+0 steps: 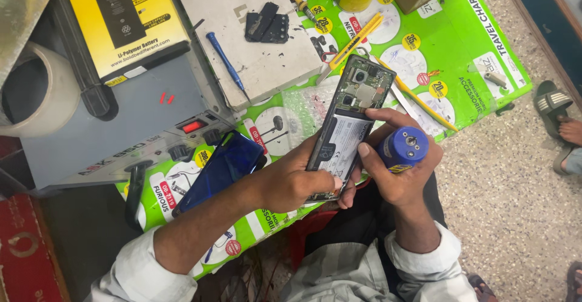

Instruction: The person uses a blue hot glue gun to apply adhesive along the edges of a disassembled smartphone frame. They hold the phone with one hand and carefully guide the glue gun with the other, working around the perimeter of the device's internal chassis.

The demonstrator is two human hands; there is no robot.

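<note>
Both forearms angle inward: left hand grips the opened phone, right hand grip clasps a blue bottle.

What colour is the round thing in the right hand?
Blue, with a silvery end, the round tool in the right hand; head view.

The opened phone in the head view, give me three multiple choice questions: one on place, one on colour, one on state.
1. Where does the blue-handled screwdriver lie?
A. on the grey slab
B. on the floor
C. in the left hand

2. What colour is the small bottle in the right hand?
A. red
B. blue
C. white

3. In what state is the phone held by the left hand?
A. back cover on
B. screen lit
C. back off, battery and board showing

Answers: 1 A, it rests on the grey slab. 2 B, its body is blue. 3 C, the insides are exposed.
</note>
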